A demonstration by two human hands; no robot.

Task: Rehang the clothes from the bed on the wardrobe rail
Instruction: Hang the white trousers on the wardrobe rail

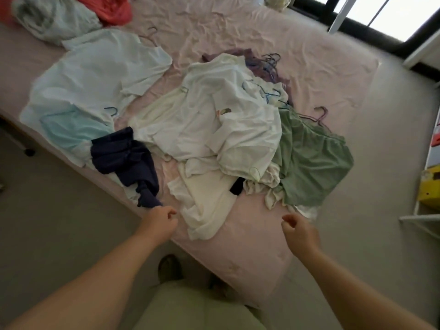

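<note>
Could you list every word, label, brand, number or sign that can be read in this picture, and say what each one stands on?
None can be read.
The white garment in the middle of the pile on the bed bears a small coloured mark, too blurred to tell whether it is lettering.
The yellow box and the red item at the right edge show no legible text.

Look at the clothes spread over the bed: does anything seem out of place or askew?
The navy garment lies bunched and twisted, its end hanging over the bed's near edge beside the left hand. The white tops are heaped crookedly, hangers tangled.
</note>
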